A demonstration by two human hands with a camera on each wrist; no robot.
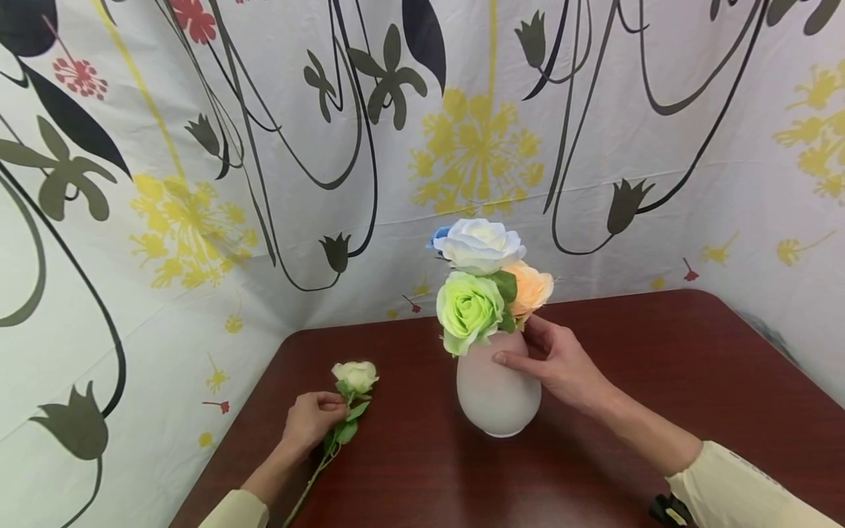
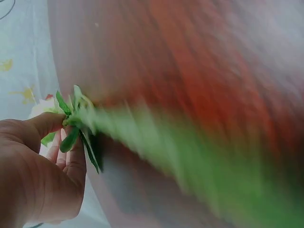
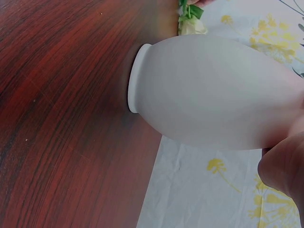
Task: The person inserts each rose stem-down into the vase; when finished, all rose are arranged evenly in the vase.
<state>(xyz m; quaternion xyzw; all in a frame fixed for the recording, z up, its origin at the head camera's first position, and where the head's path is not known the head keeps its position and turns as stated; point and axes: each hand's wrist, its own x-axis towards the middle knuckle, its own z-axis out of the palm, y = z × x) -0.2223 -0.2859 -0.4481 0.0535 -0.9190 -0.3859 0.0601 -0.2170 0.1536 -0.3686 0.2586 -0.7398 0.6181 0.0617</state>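
Observation:
A frosted white vase [image 1: 496, 392] stands on the table, filled with artificial roses: a green rose [image 1: 467, 306], a pale blue-white rose [image 1: 480, 246] and an orange rose [image 1: 530, 290]. My right hand [image 1: 561, 364] grips the vase near its neck from the right, thumb across the front; in the right wrist view the vase body [image 3: 204, 92] fills the middle. To the left, my left hand [image 1: 313, 420] pinches the leafy stem of a white rose [image 1: 356, 376]. The left wrist view shows thumb and fingers [image 2: 50, 122] on that stem, its lower length blurred close to the camera.
The dark red-brown wooden table [image 1: 409, 455] has its far edge against a white cloth [image 1: 297, 242] printed with flowers. A small black object [image 1: 670, 509] lies by the right sleeve at the front.

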